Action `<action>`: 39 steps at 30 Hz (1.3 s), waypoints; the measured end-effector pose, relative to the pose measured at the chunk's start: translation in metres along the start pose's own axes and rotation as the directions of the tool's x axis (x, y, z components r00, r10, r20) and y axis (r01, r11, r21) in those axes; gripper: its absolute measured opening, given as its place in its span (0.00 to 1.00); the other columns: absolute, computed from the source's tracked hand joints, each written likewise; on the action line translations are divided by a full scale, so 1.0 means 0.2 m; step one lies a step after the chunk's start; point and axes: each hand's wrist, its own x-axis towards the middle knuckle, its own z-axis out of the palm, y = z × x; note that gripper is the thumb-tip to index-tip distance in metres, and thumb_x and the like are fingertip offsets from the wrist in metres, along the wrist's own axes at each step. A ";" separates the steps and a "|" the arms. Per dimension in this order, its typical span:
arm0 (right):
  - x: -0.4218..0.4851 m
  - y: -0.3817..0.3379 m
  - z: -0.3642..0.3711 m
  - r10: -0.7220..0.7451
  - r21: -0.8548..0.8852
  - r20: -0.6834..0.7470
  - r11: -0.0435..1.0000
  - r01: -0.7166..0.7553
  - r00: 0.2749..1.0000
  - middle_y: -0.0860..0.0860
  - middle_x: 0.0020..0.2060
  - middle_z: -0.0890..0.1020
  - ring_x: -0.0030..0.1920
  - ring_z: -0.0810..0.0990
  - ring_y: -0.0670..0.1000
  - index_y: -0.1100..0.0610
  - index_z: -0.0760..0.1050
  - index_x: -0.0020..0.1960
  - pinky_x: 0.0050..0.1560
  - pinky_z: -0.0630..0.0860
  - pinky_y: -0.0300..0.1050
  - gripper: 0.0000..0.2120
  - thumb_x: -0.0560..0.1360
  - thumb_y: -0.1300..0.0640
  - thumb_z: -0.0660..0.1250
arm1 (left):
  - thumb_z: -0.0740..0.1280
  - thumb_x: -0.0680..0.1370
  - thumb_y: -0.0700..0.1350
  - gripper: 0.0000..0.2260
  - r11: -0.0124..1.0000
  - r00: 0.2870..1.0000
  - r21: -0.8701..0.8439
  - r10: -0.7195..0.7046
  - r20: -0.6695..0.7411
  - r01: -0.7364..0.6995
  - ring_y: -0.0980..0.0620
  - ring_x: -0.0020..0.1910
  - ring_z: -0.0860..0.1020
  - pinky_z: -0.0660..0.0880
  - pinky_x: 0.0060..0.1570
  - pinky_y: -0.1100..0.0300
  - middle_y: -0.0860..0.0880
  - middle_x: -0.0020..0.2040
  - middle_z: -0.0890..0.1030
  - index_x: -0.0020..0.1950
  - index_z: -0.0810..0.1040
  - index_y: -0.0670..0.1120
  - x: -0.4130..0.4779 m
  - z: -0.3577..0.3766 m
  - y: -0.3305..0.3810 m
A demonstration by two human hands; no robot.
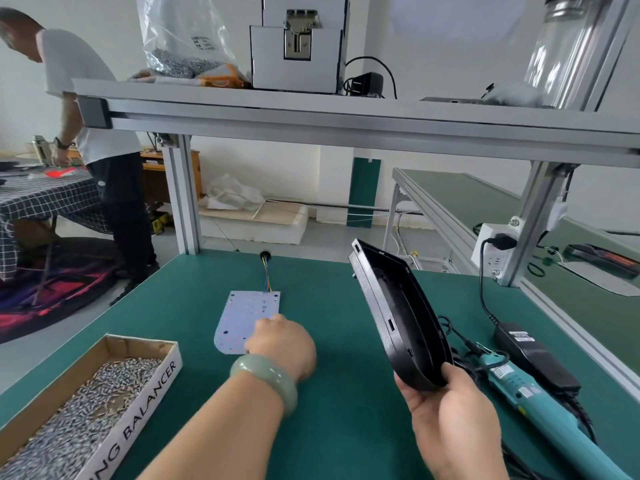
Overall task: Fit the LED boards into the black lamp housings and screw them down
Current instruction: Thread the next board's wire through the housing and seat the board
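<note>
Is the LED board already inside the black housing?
No, the LED board lies flat on the green mat by the left hand, apart from the housing the right hand holds up.

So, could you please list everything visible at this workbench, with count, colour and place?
LED board: 1, white, flat on the mat, centre.
lamp housing: 1, black, held tilted, right of centre.
screw box: 1, cardboard, near left, full of silver screws.
electric screwdriver: 1, teal, lying at the right.
power adapter: 1, black, beside the screwdriver.
mat: 1, green, covers the bench.
bracelet: 1, pale green, left wrist.
left hand: holds the board's near edge.
right hand: grips the housing's near end.
</note>
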 end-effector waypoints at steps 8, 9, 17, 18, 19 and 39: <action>0.00 0.00 -0.03 0.041 -0.125 0.147 0.992 -0.023 0.988 0.57 0.40 0.85 0.37 0.85 0.54 0.61 0.76 0.50 0.33 0.81 0.49 0.15 0.74 0.75 0.55 | 0.62 0.74 0.62 0.17 0.996 0.987 -0.085 0.015 -0.160 -0.029 0.49 0.43 0.73 0.65 0.36 0.61 0.52 0.45 0.75 0.41 0.69 0.49 -0.32 0.05 -0.05; -0.01 -0.01 -0.03 0.052 -0.133 0.164 0.991 -0.031 0.985 0.56 0.41 0.85 0.37 0.85 0.54 0.60 0.76 0.51 0.34 0.82 0.49 0.13 0.76 0.73 0.58 | 0.63 0.73 0.63 0.17 0.986 0.984 -0.168 -0.043 -0.174 0.014 0.49 0.45 0.74 0.67 0.36 0.61 0.52 0.44 0.74 0.41 0.69 0.50 -0.29 0.02 -0.09; 0.03 -0.03 -0.05 0.049 -0.260 0.032 0.965 -0.039 0.998 0.48 0.34 0.86 0.33 0.82 0.50 0.51 0.77 0.48 0.29 0.78 0.43 0.18 0.80 0.39 0.56 | 0.75 0.59 0.67 0.44 0.900 0.956 -0.327 -0.291 0.044 0.289 0.45 0.53 0.69 0.70 0.47 0.55 0.43 0.57 0.69 0.64 0.64 0.42 -0.11 0.00 -0.21; 0.04 -0.03 -0.06 0.023 -0.308 0.043 0.951 -0.008 0.999 0.46 0.33 0.85 0.34 0.81 0.50 0.51 0.77 0.49 0.31 0.76 0.43 0.18 0.80 0.40 0.55 | 0.76 0.60 0.66 0.43 0.885 0.956 -0.365 -0.286 0.065 0.290 0.45 0.51 0.70 0.70 0.46 0.56 0.44 0.55 0.69 0.63 0.67 0.41 -0.10 0.00 -0.23; 0.05 -0.02 -0.07 -0.020 -0.369 0.060 0.929 0.041 0.998 0.44 0.34 0.85 0.36 0.80 0.50 0.51 0.77 0.51 0.34 0.76 0.44 0.17 0.81 0.42 0.54 | 0.76 0.60 0.65 0.42 0.868 0.957 -0.405 -0.281 0.074 0.287 0.45 0.50 0.72 0.72 0.46 0.56 0.44 0.53 0.71 0.61 0.69 0.40 -0.09 0.00 -0.25; 0.04 -0.04 -0.07 0.095 -0.318 0.029 0.945 -0.081 0.995 0.48 0.38 0.86 0.39 0.84 0.50 0.55 0.79 0.47 0.49 0.78 0.50 0.12 0.82 0.57 0.58 | 0.70 0.76 0.39 0.02 -0.115 0.985 -0.990 -0.161 -0.064 -0.084 0.45 0.37 0.83 0.78 0.38 0.53 0.46 0.40 0.85 0.48 0.80 0.43 -0.15 0.02 -0.36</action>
